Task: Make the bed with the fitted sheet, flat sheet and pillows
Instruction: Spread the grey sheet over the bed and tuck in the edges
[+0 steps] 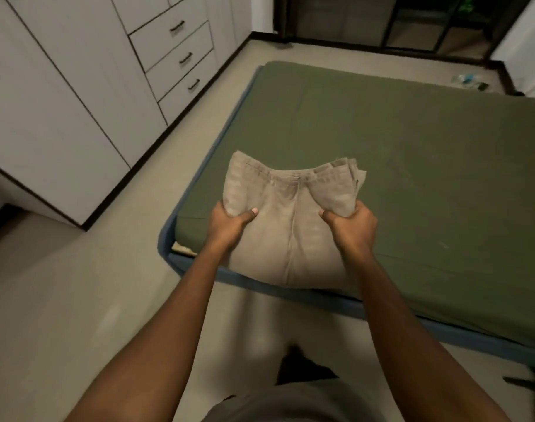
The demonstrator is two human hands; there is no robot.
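Note:
A folded beige flat sheet [290,214] is held up over the near left corner of the bed. My left hand [229,223] grips its left side with the thumb on top. On the other side my right hand [350,223] grips the sheet's right edge. A green fitted sheet [412,166] covers the mattress smoothly. The blue mattress edge [169,239] shows at the near corner, where a bit of pale material peeks out. No pillows are in view.
White wardrobe doors and drawers [181,59] line the left wall, with beige floor [62,300] between them and the bed. Small items [470,80] lie on the floor beyond the bed's far right. A dark doorway is at the back.

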